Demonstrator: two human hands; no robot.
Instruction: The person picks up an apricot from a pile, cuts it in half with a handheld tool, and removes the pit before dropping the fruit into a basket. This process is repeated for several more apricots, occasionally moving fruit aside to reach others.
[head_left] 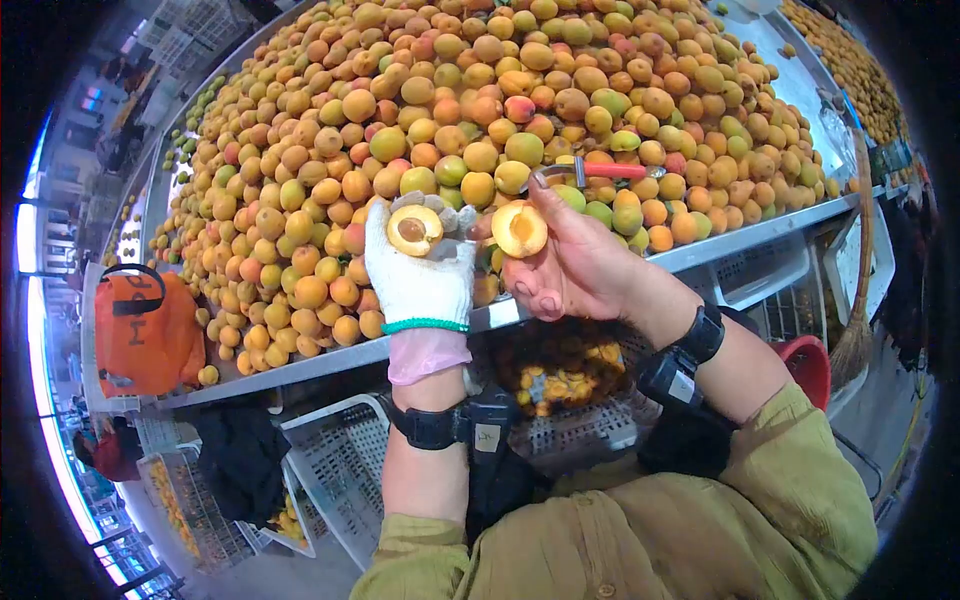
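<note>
While no writing reads, hands (470,255) hold apricot halves (519,229)

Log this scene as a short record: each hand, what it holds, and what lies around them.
left hand: white glove, holds apricot half with pit, cut face up
right hand: bare, holds pitless apricot half and a red-handled knife
table: metal, heaped with whole apricots
crate below: holds cut apricot pieces
orange bag: at table's left end
broom: leaning at right
</note>
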